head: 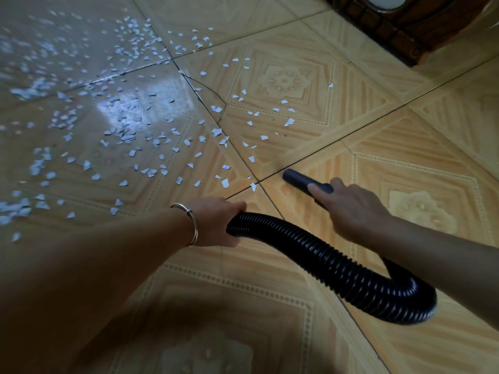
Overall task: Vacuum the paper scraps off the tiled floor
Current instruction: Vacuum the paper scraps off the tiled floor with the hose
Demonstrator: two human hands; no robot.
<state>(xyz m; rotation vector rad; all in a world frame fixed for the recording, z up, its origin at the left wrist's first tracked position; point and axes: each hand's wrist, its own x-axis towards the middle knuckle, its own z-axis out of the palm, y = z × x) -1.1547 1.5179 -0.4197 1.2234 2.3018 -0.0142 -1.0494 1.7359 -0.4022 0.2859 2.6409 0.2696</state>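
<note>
Two hands on the machine here, and the split of work is plain. The right hand (pixel 353 211) is wrapped around the rigid nozzle (pixel 295 178), thumb laid along the top of the tube, most likely for steering the tip. The nozzle is angled low, its mouth close to the tiled floor (pixel 405 147) beside a grout line, though I can't tell whether it touches. The left hand (pixel 213 222), with a thin bracelet (pixel 193 225) on its wrist, is curled round the ribbed black hose (pixel 324 260) further back. That grip looks meant to carry the hose's weight and hold its slack, so the loop sagging under the right forearm doesn't drag through the mess or tug the nozzle off line. And what a mess: the paper scraps (pixel 216 131) lie across the tiles ahead and to the left, sparse near the nozzle and thick further out where the floor glares. The nearest bit (pixel 253 187) sits by the grout crossing, close to the tip. The tiles on the right and near the person look bare, so this reads as an early stage with nearly everything left to collect. Dark wooden furniture (pixel 391 25) stands at the far right, well apart. One worry is a crack (pixel 213 95) running through a tile, where flat scraps may cling.
</note>
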